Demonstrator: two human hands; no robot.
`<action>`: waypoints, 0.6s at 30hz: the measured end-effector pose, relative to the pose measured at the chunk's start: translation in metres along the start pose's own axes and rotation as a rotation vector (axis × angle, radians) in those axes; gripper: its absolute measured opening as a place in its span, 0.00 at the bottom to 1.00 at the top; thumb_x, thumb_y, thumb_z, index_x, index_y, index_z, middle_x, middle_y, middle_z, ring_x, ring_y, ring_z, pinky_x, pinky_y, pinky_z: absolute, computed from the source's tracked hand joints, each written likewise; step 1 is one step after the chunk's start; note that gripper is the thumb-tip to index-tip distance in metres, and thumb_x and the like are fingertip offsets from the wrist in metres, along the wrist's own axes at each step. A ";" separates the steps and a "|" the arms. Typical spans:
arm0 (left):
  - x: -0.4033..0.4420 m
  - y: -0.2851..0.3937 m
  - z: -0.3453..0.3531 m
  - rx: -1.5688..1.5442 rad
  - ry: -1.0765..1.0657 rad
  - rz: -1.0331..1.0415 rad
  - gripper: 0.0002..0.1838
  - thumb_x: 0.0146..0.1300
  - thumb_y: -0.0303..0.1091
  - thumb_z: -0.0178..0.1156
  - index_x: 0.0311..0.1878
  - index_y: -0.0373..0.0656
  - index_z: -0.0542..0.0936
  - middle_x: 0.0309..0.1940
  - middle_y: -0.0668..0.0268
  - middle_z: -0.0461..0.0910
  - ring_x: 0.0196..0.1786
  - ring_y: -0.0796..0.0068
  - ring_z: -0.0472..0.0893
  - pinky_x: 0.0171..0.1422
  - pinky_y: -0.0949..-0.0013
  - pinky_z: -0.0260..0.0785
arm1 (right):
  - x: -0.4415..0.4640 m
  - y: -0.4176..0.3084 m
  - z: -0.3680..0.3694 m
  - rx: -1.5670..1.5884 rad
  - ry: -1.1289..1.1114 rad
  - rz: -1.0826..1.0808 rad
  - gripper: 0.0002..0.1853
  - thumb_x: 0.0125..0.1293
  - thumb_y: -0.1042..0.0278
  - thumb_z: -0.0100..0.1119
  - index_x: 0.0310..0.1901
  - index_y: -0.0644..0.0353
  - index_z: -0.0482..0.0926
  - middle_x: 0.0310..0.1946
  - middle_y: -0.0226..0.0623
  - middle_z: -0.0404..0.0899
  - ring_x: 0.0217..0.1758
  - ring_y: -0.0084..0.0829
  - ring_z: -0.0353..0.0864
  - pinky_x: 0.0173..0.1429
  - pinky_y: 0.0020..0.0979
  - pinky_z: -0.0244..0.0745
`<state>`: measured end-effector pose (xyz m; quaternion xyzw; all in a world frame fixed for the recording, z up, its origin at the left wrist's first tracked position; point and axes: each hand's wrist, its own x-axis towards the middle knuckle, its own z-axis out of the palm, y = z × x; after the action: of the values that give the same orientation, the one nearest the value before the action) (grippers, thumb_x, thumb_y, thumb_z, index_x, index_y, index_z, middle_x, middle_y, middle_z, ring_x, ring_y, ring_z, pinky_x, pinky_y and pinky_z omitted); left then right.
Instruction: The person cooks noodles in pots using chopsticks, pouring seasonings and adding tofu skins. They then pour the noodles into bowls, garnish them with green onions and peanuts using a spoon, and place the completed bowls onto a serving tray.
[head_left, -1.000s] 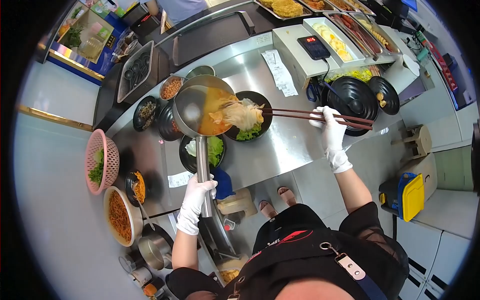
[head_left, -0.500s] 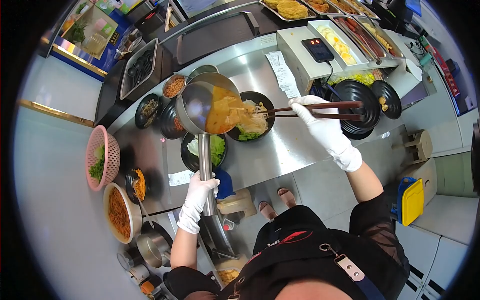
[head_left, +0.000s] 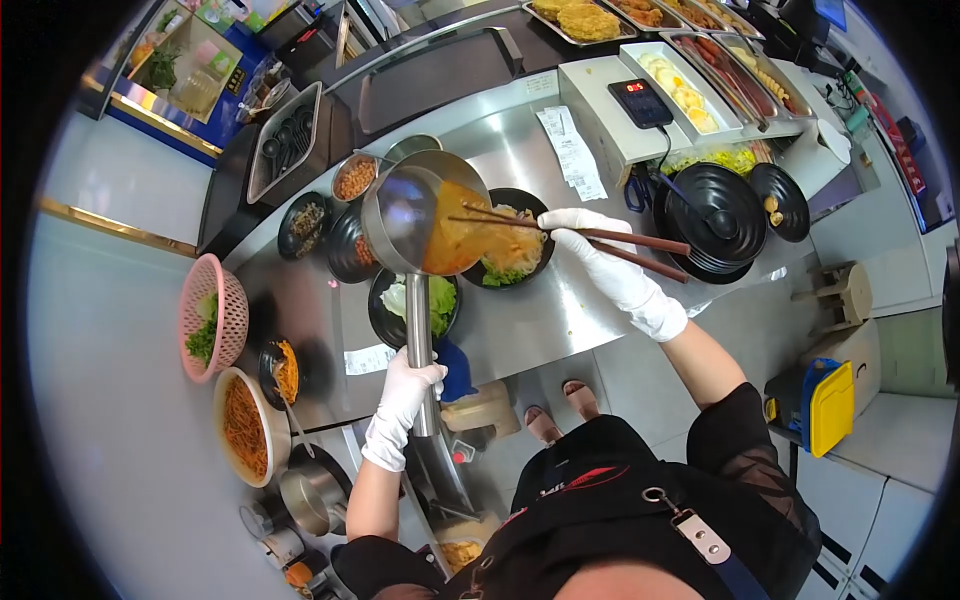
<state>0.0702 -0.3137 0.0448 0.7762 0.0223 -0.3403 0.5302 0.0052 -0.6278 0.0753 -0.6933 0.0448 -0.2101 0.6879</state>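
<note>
My left hand (head_left: 408, 395), in a white glove, is closed round the handle of a steel saucepan (head_left: 400, 215). The pan is tilted to the right, with orange-brown broth (head_left: 462, 235) at its lip over a black bowl (head_left: 540, 268). Noodles and green lettuce (head_left: 508, 268) lie in that bowl. My gloved right hand (head_left: 600, 265) grips long brown chopsticks (head_left: 630, 237), their tips over the broth at the pan's edge. Just below the pan sits a second black bowl (head_left: 372, 325) with lettuce, partly hidden by the handle.
Small bowls of peanuts (head_left: 356, 178) and other toppings stand left of the pan. Stacked black bowls (head_left: 715, 225) with a ladle are at the right. A pink basket (head_left: 245, 310) and a tub of shredded carrot-like food (head_left: 245, 430) line the left edge. Paper receipts (head_left: 572, 155) lie behind.
My right hand has moved left and down, bringing the chopstick tips from the noodle bowl to over the pan's broth. The pan stays tilted over the bowl.
</note>
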 end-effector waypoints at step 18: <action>0.000 -0.003 0.008 0.083 0.031 0.037 0.15 0.50 0.19 0.63 0.40 0.36 0.70 0.23 0.66 0.73 0.19 0.76 0.74 0.23 0.71 0.68 | -0.002 0.013 -0.007 0.062 0.000 -0.016 0.08 0.67 0.75 0.56 0.44 0.65 0.81 0.41 0.36 0.83 0.47 0.25 0.80 0.56 0.27 0.73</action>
<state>0.0650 -0.3190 0.0404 0.8030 0.0017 -0.3191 0.5033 0.0036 -0.6340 0.0617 -0.6719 0.0327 -0.2170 0.7074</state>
